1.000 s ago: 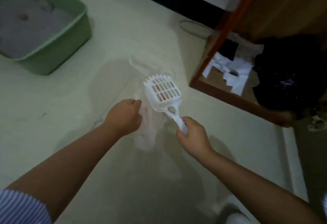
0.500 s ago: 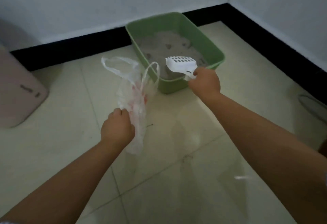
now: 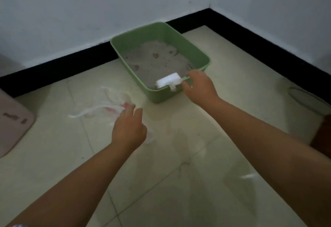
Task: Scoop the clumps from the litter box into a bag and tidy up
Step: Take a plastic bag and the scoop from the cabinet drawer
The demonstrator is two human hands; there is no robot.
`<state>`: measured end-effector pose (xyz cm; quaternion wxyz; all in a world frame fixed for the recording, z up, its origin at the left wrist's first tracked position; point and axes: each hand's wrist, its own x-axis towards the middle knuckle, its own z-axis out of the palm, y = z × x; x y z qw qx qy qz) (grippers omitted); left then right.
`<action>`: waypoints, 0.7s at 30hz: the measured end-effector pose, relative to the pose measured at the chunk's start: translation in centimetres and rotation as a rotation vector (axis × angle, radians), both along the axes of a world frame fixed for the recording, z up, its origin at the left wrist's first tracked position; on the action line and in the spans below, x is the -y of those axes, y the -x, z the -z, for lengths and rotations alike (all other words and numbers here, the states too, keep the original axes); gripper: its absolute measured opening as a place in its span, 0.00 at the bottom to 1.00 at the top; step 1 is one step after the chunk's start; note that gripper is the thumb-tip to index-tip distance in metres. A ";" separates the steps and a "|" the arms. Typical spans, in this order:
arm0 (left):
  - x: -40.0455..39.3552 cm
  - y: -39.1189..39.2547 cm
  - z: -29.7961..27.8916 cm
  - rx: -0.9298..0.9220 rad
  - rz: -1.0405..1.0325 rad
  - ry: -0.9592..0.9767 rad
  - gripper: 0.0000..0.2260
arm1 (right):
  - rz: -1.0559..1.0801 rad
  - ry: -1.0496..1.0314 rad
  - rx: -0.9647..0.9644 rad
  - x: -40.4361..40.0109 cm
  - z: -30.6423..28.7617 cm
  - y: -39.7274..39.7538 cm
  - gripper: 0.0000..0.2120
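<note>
A: How many things are down there?

B: One green litter box [image 3: 193, 51], sitting on the tiled floor [image 3: 53, 155] close to the corner where the two white walls [image 3: 89, 8] meet, its far end near the black baseboard [image 3: 59, 61]. One white litter scoop [image 3: 168, 81], lying across the box's near rim at the near right corner, head over the grey litter [image 3: 154, 63], handle stub hanging just outside the rim. One thin clear plastic bag [image 3: 107, 104] with red print, crumpled flat on the floor left of the box's near corner.

A: Clumps?

B: I count about four darker spots in the litter; the dim light makes that count unsure.

A: And the hands?

B: Two. The left hand [image 3: 129, 130] hovers over the near edge of the bag, fingers loosely curled, fingertips at the plastic; I cannot tell whether they pinch it. The right hand [image 3: 198, 88] is at the box's near right corner, just beside the scoop's handle, fingers relaxed and spread, grasping nothing.

A: Anything else around?

B: One pink mat [image 3: 10, 122] at the left edge of the floor, well apart from the bag. A round grey object [image 3: 308, 101] on the floor at the right edge, too cut off to name.

A: Open floor?

B: A broad stretch of bare tile runs between the bag and the mat, and another in front of the box, under both forearms.
</note>
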<state>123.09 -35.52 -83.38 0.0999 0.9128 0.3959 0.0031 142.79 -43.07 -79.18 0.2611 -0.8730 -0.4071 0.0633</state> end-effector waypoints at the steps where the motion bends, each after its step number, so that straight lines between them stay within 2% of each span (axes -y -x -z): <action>1: 0.9 -1.1 -0.4 0.025 0.062 -0.017 0.22 | 0.033 -0.008 0.009 2.1 0.1 -0.3 0.17; 4: 5.3 -5.0 -1.1 0.151 0.373 -0.064 0.17 | 0.248 0.033 0.003 10.6 1.0 -1.4 0.16; 9: 18.3 -12.2 -3.0 0.238 0.935 -0.008 0.21 | 0.609 0.088 0.048 29.1 -0.5 -2.0 0.16; 12: 28.1 -16.4 -5.7 0.311 1.225 0.002 0.20 | 0.831 0.101 0.196 40.7 -5.4 -0.7 0.14; 15: 38.1 -19.3 -10.9 0.376 1.421 -0.011 0.18 | 1.039 0.136 0.416 50.2 -12.3 2.8 0.13; 19: 49.7 -19.3 -18.7 0.516 1.597 0.002 0.14 | 1.190 0.209 0.684 58.1 -20.3 9.2 0.15; 21: 54.1 -18.1 -21.8 0.582 1.663 0.070 0.14 | 1.281 0.277 0.719 60.8 -22.9 12.3 0.14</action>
